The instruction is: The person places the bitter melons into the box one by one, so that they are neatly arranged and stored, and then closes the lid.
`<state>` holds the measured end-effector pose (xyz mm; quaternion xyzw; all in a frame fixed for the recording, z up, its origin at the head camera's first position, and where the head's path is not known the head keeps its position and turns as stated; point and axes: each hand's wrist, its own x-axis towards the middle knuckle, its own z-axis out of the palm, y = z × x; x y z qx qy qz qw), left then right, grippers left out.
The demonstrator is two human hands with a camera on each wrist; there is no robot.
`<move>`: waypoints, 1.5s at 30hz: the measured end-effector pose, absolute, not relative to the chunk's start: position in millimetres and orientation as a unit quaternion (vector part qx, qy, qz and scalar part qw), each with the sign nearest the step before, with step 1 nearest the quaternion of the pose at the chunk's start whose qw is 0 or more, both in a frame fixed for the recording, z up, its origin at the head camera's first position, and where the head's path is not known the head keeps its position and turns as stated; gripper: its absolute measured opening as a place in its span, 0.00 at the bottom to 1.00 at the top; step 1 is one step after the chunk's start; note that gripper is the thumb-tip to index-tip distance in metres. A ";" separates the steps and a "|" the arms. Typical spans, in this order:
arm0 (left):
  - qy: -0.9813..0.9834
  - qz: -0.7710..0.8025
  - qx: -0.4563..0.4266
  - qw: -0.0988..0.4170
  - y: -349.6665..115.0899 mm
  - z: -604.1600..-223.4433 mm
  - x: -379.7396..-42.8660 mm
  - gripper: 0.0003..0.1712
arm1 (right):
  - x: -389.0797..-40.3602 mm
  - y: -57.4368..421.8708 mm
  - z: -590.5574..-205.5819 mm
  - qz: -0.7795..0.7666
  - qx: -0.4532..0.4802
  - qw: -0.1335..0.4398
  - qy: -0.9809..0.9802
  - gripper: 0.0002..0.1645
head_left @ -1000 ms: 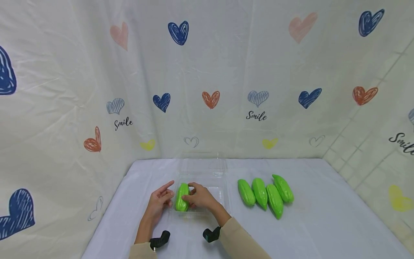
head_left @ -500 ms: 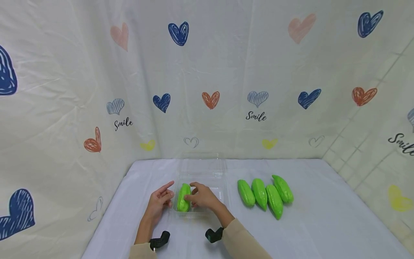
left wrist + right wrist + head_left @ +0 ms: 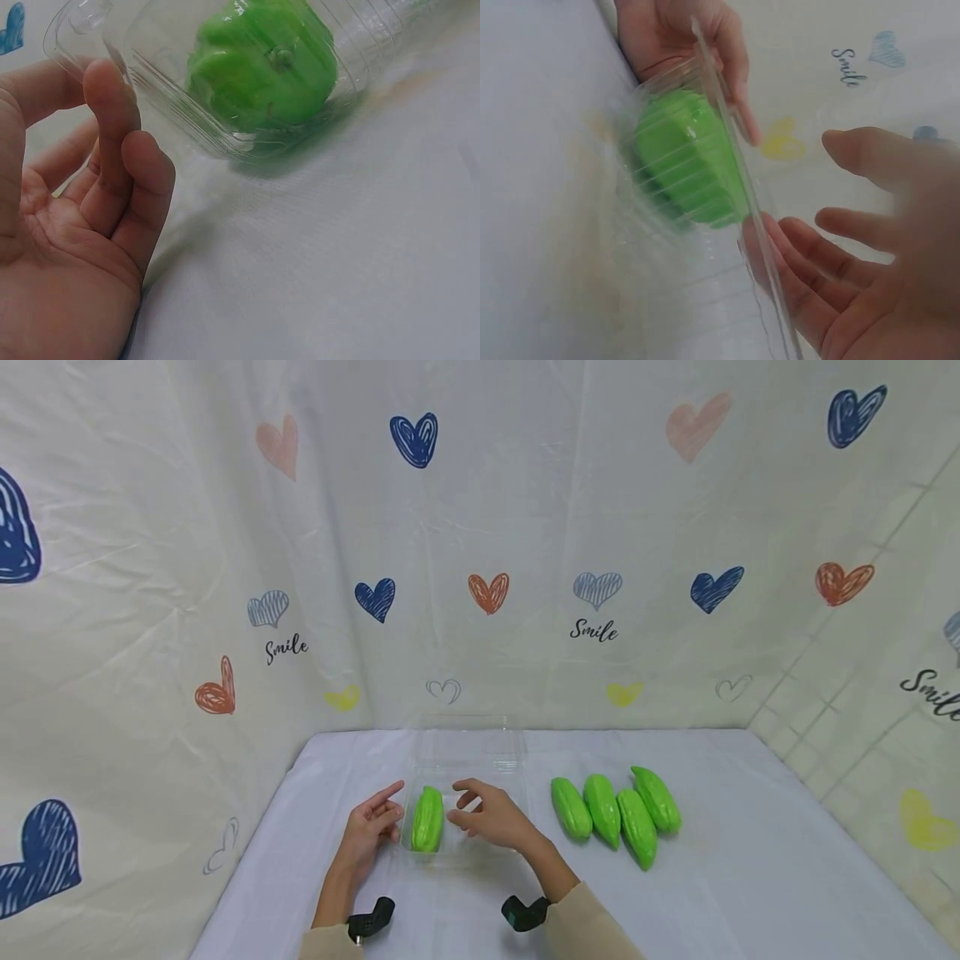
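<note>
A bright green, ribbed bitter melon (image 3: 427, 820) lies lengthwise along the left side of a clear plastic clamshell box (image 3: 480, 853). Its blunt end with a stem scar faces the left wrist view through the box wall. My left hand (image 3: 367, 829) touches the box's left side, index finger extended and the other fingers loosely bent. Just right of the melon, my right hand (image 3: 491, 814) hovers over the box with spread fingers and nothing in them. In the right wrist view, the fingertips of the right hand (image 3: 855, 277) show beside the box rim, apart from the melon (image 3: 686, 157).
Several more green bitter melons (image 3: 602, 810) lie side by side on the white cloth right of the box. The clear lid (image 3: 468, 745) stands raised behind the box. A heart-printed curtain (image 3: 525, 527) closes off the back, and each wrist carries a black camera.
My right hand has let go of the melon and moved a little to the right. The melon shifted slightly right before the release. My left hand has stayed at the box.
</note>
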<state>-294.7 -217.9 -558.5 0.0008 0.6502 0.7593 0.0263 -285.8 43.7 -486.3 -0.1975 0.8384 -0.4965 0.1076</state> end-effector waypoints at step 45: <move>0.653 0.757 0.005 0.019 -217.3 -561.3 -294.2 0.30 | -267.1 230.6 -457.3 -0.527 -0.156 -0.111 0.828 0.21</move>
